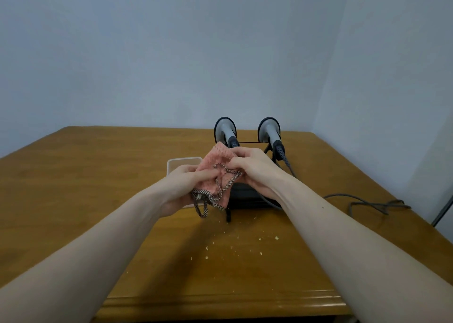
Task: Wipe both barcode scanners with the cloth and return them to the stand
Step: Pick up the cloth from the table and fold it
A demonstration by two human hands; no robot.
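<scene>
Pink, with a checked border and a hanging loop, the cloth point(217, 173) is held up off the wooden surface point(98, 175) between both hands, apparently so that it can be gathered or refolded into a pad before any wiping is begun. The left hand point(182, 185) is curled round the lower edge of the cloth, its fingers point(206, 174) closed on the fabric; the right hand point(252, 170) pinches the upper right part, its fingers point(239, 153) bent tightly over the trim. No gap is seen in either grip.

Just beyond the fingers, both scanners are seated in the dark stand point(247, 195): the left scanner point(226, 130) directly behind the cloth, the right scanner point(270, 131) beyond the right hand. Their heads are turned away and their handles slope back towards the person, which would let either be lifted out easily. It is judged that neither has yet been taken out for this step. A grey cable point(367, 201) is trailed across the surface to the right of the right hand. A pale box point(183, 162) stands behind the left hand, partly hidden by it, and crumbs point(245, 244) are scattered on the near side of the fingers.
</scene>
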